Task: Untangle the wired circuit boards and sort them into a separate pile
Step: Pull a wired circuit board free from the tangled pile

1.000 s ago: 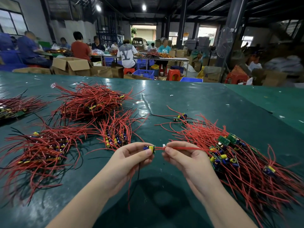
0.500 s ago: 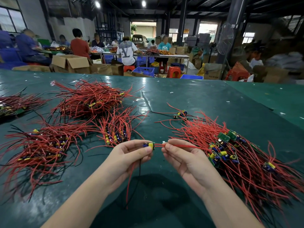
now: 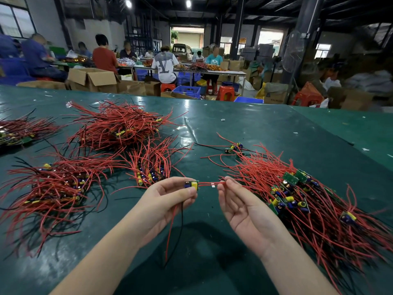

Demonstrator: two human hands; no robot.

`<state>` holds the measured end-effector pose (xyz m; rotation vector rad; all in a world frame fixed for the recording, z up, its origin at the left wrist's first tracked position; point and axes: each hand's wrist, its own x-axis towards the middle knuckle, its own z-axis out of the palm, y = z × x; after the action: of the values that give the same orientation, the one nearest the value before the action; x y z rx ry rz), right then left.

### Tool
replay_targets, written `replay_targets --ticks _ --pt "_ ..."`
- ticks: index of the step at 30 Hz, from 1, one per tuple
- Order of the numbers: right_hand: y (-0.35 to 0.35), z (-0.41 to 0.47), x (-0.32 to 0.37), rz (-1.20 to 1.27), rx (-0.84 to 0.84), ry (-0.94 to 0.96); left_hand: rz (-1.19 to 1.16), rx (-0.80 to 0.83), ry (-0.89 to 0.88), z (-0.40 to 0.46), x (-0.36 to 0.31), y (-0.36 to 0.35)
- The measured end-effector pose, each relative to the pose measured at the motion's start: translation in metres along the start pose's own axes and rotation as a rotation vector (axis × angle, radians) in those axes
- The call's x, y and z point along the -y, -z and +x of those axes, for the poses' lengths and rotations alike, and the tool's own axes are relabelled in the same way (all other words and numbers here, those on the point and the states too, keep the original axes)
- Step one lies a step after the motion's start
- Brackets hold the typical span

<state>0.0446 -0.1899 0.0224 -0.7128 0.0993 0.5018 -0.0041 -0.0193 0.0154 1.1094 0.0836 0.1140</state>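
Note:
My left hand [image 3: 170, 199] pinches a small green circuit board [image 3: 191, 185] with a yellow part; a red and a black wire hang from it below the hand. Two red wires [image 3: 209, 183] run from the board to my right hand [image 3: 240, 203], whose fingertips pinch them near a white tag. A big tangled pile of wired boards [image 3: 302, 196] lies just right of that hand. A small sorted bundle [image 3: 152, 167] lies just beyond my left hand.
More wired piles lie at the left [image 3: 53, 186], the back middle [image 3: 119, 126] and the far left edge [image 3: 19, 130]. A single loose board [image 3: 232, 147] sits behind the right pile. The green table [image 3: 255, 124] ends at cardboard boxes and seated workers.
My hands have moved a little apart, so more red wire shows between them. My right hand has turned palm up with its fingers less curled.

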Motion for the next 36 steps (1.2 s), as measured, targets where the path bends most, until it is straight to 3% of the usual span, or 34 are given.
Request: replay_targets --ticks 15,22,27,36 --pt "0.000 0.000 0.002 -0.124 0.084 0.136 0.000 0.026 0.009 0.000 -0.003 0.003" --pt "0.006 0.003 0.007 -0.120 -0.019 0.254 -0.022 -0.028 0.005 0.003 -0.001 0.007" --pt "0.010 0.006 0.006 -0.246 -0.059 0.316 0.012 -0.044 0.011 0.004 0.000 0.008" --pt "0.016 0.009 0.012 -0.229 -0.153 0.347 0.038 -0.070 -0.002 0.003 0.001 0.008"
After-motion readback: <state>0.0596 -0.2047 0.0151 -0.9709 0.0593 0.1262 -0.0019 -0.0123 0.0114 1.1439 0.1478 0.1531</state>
